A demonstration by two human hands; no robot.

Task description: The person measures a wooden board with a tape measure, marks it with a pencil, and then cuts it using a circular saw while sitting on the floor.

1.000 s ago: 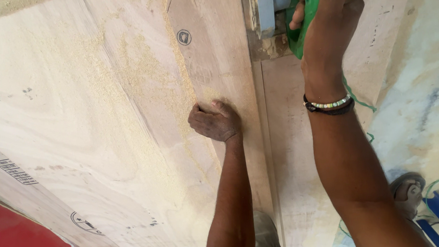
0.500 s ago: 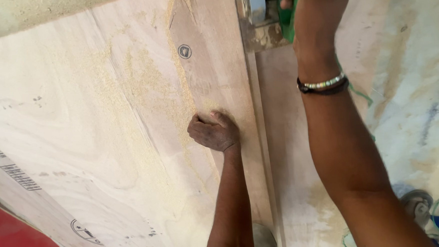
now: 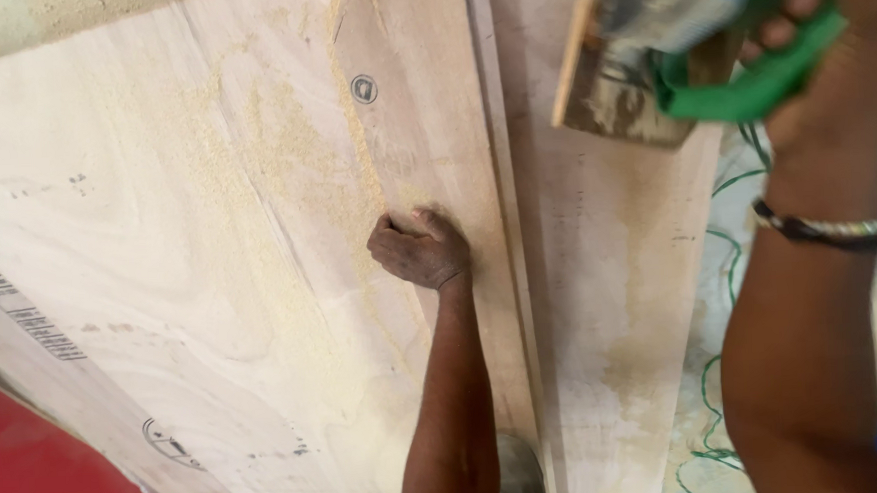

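While my left hand [image 3: 421, 249] stays fisted on the plywood [image 3: 188, 240], I see my right hand [image 3: 828, 46], fingers clamped on the saw [image 3: 667, 24], has pulled nearer, the cut strip [image 3: 616, 297] now apart

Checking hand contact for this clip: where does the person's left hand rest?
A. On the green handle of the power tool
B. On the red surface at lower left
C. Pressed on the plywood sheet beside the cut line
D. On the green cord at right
C: the left hand lies curled on the sawdust-covered plywood sheet, just left of the cut line, while the right hand grips the power tool.
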